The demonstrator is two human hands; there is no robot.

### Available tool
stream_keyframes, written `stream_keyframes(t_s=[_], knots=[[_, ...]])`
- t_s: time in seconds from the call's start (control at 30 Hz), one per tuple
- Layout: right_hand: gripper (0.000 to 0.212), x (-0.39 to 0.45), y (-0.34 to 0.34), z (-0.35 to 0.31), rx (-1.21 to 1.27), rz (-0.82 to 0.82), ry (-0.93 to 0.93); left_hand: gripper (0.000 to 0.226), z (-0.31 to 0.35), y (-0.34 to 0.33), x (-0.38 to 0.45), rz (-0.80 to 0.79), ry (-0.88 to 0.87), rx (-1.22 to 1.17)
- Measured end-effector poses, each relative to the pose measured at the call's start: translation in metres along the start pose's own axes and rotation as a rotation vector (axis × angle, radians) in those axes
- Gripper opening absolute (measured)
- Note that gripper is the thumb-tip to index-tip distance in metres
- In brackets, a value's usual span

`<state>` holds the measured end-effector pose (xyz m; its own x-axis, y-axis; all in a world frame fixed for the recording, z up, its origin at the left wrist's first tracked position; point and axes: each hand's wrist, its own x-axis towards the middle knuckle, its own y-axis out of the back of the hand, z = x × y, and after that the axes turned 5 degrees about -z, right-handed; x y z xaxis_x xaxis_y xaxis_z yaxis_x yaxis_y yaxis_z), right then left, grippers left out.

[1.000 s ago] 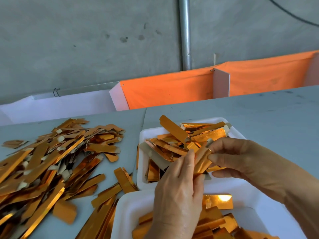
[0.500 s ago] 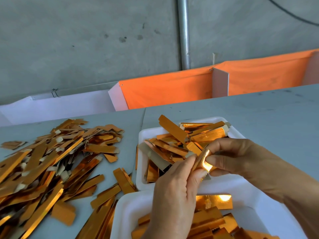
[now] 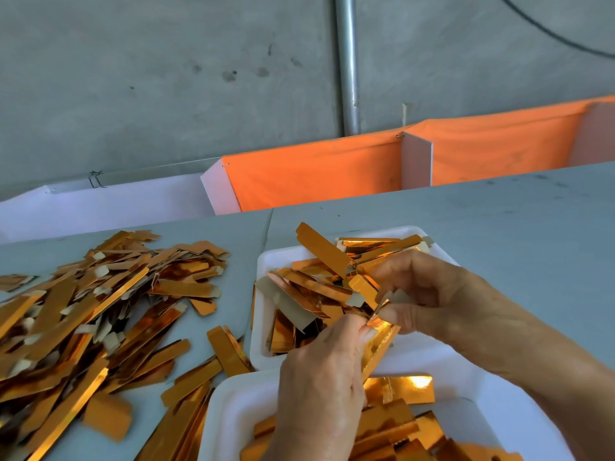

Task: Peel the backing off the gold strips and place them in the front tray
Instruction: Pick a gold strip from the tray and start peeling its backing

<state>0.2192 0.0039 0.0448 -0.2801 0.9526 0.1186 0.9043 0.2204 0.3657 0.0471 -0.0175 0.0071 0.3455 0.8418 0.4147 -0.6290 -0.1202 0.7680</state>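
Hands meet over the seam between two white foam trays, both working one shiny gold foil strip. The left hand comes up from below with its back to the camera; its thumb and forefinger are curled and pinch the strip's upper end, and the strip's length hangs down and slightly left along the fingers toward the near white foam tray. The right hand reaches in from the right, its fingers curled, thumb and forefinger nipping the same upper end just beside the left fingertips, where a small pale grey tab of backing sticks up between the fingers. Whether the backing has separated along the strip cannot be told.

The near tray, closest to the person, holds flat gold pieces lying loosely under and right of the left hand. The far white foam tray sits touching it behind, heaped with gold strips, some showing grey tabs. Left of both trays, a broad loose pile of gold strips spreads across the grey tabletop. Behind the table runs an orange fabric panel.
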Motion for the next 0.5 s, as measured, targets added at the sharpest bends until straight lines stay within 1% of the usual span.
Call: stream_keyframes(t_s=[0.07, 0.13, 0.2, 0.33, 0.4, 0.5], knots=[[0.017, -0.0013, 0.0003, -0.002, -0.01, -0.037, 0.004, 0.037, 0.0019, 0.0003, 0.0, 0.006, -0.054, 0.028], [0.017, -0.0009, 0.0016, -0.0025, -0.006, -0.058, 0.021, 0.024, 0.0022, 0.0022, 0.0012, 0.022, -0.094, 0.053], [0.018, -0.0005, 0.0027, -0.0027, 0.01, -0.071, 0.029, 0.009, 0.0016, 0.0036, 0.0018, -0.003, -0.088, 0.053], [0.006, -0.0025, 0.0017, -0.0025, 0.078, -0.097, 0.008, 0.014, -0.0011, 0.0044, 0.0029, -0.051, -0.079, -0.005], [0.008, -0.0024, 0.002, -0.0015, 0.079, -0.103, 0.005, 0.014, -0.0016, 0.0038, 0.0033, -0.075, -0.08, -0.055], [0.018, -0.0002, 0.0021, 0.0005, -0.006, -0.067, 0.011, 0.016, -0.0033, 0.003, 0.0049, -0.08, -0.086, -0.101]])
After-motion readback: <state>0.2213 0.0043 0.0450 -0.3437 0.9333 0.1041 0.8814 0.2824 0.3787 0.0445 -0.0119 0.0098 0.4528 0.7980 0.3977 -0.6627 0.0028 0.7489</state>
